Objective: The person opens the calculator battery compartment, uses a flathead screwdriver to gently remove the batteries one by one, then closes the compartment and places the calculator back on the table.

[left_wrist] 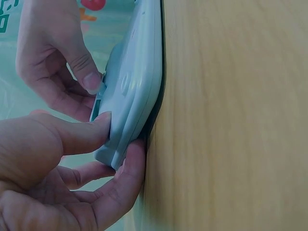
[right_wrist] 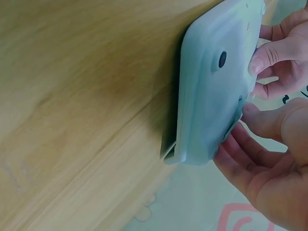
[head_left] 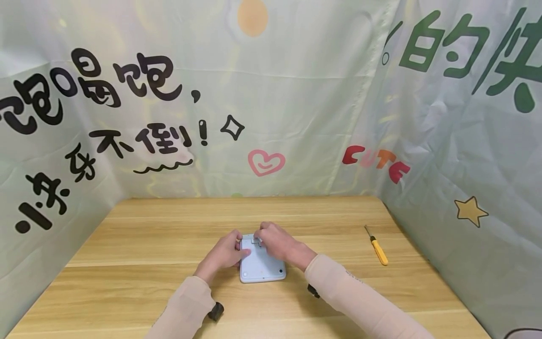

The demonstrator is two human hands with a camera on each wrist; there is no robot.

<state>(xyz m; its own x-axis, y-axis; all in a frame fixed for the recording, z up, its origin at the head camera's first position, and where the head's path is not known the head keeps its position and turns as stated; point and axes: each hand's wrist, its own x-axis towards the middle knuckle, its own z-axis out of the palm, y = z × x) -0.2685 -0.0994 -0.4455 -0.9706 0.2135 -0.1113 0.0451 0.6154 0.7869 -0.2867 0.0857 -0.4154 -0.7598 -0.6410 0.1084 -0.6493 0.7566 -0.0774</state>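
A light blue calculator (head_left: 262,266) lies back side up on the table, its rounded corners and small round feet showing. My left hand (head_left: 227,250) grips its far left corner, thumb on top and fingers below. In the left wrist view that end is tipped slightly off the wood. My right hand (head_left: 277,241) is at the far edge, pinching the small battery cover (right_wrist: 234,120) between thumb and fingers. The cover looks partly raised from its slot; the fingers hide much of it.
A screwdriver (head_left: 378,249) with a yellow handle lies on the wooden table (head_left: 169,230) to the right. Printed cloth walls (head_left: 296,113) stand behind the table and along both sides.
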